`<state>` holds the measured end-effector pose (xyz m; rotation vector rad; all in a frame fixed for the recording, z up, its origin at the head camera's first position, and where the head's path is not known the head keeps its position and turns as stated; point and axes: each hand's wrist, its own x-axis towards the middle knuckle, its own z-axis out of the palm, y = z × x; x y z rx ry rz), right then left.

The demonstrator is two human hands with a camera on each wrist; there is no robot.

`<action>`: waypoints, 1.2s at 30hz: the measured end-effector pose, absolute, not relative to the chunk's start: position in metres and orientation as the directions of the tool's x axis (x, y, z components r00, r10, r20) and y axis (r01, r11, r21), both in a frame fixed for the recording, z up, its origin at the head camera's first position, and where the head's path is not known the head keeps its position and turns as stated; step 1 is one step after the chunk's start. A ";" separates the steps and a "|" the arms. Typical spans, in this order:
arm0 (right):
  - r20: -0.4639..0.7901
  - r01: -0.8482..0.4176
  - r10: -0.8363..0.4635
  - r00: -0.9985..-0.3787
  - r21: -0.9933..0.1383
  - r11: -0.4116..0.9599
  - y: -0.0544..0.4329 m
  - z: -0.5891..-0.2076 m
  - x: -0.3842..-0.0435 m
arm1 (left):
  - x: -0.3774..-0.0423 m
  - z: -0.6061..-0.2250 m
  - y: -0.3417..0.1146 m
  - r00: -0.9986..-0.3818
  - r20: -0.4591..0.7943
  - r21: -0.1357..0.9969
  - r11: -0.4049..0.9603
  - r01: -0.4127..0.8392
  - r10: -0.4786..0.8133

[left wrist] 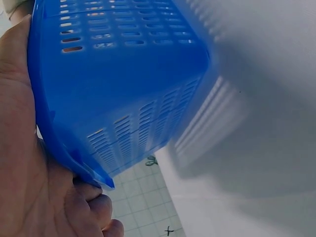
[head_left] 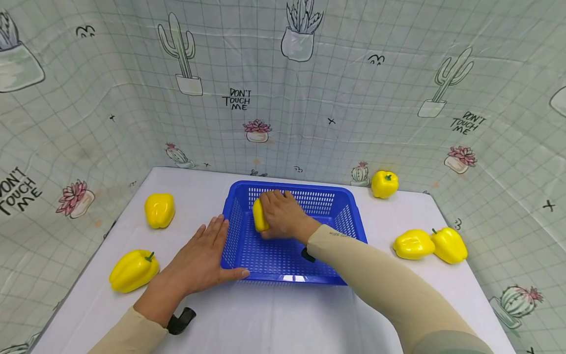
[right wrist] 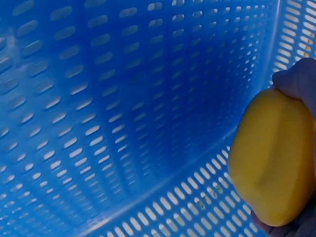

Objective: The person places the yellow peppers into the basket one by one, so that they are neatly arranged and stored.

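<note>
A blue perforated plastic basket [head_left: 292, 278] sits at the middle of the table. Inside its left half, my right hand [head_left: 280, 216] grips a yellow bell pepper [head_left: 260, 216]. The right wrist view shows that bell pepper [right wrist: 271, 158] held between thumb and fingers, with the slotted basket wall [right wrist: 128, 89] beside it. My left hand [head_left: 199, 260] lies against the basket's near left corner, fingers straight along the left rim and thumb over the front rim. From the left wrist view, the palm [left wrist: 19, 133] presses along the outside of the basket rim.
On the left lie two yellow bell peppers, one farther back [head_left: 159, 210] and one nearer [head_left: 134, 271]. On the right, one bell pepper [head_left: 384, 184] stands at the back, and two more, one [head_left: 413, 244] touching the other [head_left: 449, 245], lie nearer. A cactus-print curtain [head_left: 283, 98] surrounds the white table [head_left: 300, 314].
</note>
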<state>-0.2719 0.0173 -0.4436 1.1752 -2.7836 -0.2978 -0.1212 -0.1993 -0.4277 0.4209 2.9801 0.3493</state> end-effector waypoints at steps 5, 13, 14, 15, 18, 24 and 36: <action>-0.008 -0.690 -0.704 -0.710 0.210 0.693 0.011 -0.448 -0.273 | -0.121 -0.427 -0.199 -0.956 -0.082 0.247 0.935 0.253 0.281; -0.056 -0.670 -0.675 -0.736 0.207 0.713 0.008 -0.456 -0.274 | -0.120 -0.426 -0.199 -0.958 -0.094 0.257 0.936 0.241 0.272; -0.061 -0.667 -0.671 -0.739 0.207 0.716 0.008 -0.457 -0.274 | -0.120 -0.426 -0.199 -0.957 -0.094 0.257 0.936 0.241 0.273; -0.062 -0.665 -0.668 -0.741 0.205 0.718 0.008 -0.458 -0.274 | -0.120 -0.426 -0.199 -0.957 -0.095 0.255 0.936 0.243 0.274; -0.063 -0.661 -0.664 -0.745 0.193 0.725 0.007 -0.460 -0.275 | -0.120 -0.426 -0.199 -0.957 -0.093 0.250 0.937 0.246 0.276; -0.055 -0.656 -0.659 -0.750 0.193 0.730 0.004 -0.462 -0.276 | -0.121 -0.427 -0.199 -0.958 -0.096 0.253 0.937 0.241 0.272; -0.076 -0.639 -0.636 -0.768 0.160 0.752 0.003 -0.462 -0.278 | -0.122 -0.428 -0.199 -0.957 -0.099 0.249 0.938 0.242 0.273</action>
